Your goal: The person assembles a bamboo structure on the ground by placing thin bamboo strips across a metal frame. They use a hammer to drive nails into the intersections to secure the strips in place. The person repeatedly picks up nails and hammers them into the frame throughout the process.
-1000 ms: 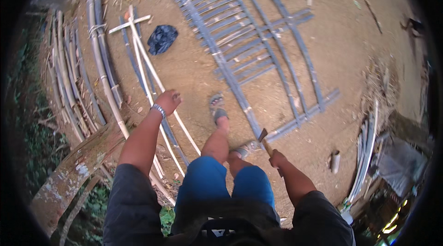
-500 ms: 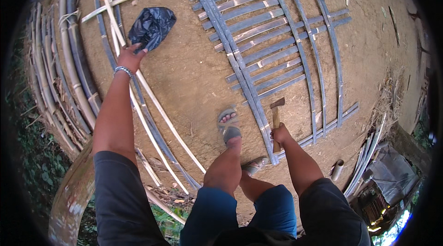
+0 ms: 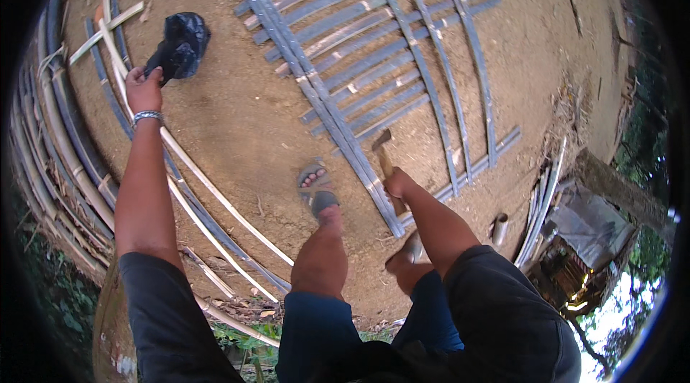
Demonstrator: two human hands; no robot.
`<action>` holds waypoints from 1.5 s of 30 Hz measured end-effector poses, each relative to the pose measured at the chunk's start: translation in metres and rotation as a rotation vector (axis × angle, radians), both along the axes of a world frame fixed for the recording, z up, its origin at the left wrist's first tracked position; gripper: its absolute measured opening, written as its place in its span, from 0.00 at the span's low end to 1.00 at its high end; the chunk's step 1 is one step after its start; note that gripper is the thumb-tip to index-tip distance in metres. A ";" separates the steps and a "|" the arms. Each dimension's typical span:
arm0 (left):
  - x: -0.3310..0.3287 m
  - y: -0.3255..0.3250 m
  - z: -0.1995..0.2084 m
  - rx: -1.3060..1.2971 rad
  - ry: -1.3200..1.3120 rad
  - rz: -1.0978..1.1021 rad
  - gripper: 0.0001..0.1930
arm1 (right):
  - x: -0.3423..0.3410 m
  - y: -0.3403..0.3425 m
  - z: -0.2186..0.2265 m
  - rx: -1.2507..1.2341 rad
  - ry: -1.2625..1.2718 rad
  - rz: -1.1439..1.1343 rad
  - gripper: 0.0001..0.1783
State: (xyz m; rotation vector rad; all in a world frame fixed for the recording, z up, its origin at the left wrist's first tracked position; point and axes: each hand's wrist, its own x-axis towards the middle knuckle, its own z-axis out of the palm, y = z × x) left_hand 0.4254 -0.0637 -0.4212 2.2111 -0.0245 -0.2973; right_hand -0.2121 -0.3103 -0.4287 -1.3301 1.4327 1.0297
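A black plastic bag (image 3: pixel 185 45) hangs from my left hand (image 3: pixel 146 89), its near end pinched between thumb and fingers. Pale split bamboo strips lie on the ground right below that hand. My right hand (image 3: pixel 397 185) is closed around the wooden handle of a small axe (image 3: pixel 385 156), whose metal head points up and away from me. The axe is beside the double rail of a bamboo lattice frame (image 3: pixel 309 84) lying on the dirt. Dark slats cross this frame between long rails.
Bamboo poles (image 3: pixel 68 120), tied with cord, lie in a heap along the left. Long pale strips (image 3: pixel 215 178) run toward my feet. At the lower right are a cut bamboo tube (image 3: pixel 500 229), more strips (image 3: pixel 540 203) and a metal-roofed structure (image 3: pixel 586 221). A tree trunk (image 3: pixel 111 325) stands lower left.
The view has swung so the ground things appear farther left. My left hand now grips the bag and has raised it somewhat. My right foot has moved back; the axe stays in my right hand.
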 end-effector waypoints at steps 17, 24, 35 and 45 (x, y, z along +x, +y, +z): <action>-0.157 0.025 0.098 -0.430 0.169 0.464 0.23 | -0.026 -0.020 0.141 0.350 -0.129 -0.143 0.24; -0.307 0.010 0.137 -0.374 0.089 0.783 0.23 | -0.119 -0.151 0.092 0.322 -0.714 0.714 0.21; -0.367 0.096 0.118 -0.300 0.132 0.768 0.19 | -0.128 -0.327 0.123 -0.014 -0.397 -0.164 0.18; -0.431 0.060 0.065 0.902 -0.331 0.252 0.13 | -0.053 -0.356 0.018 -0.277 -0.708 -0.043 0.23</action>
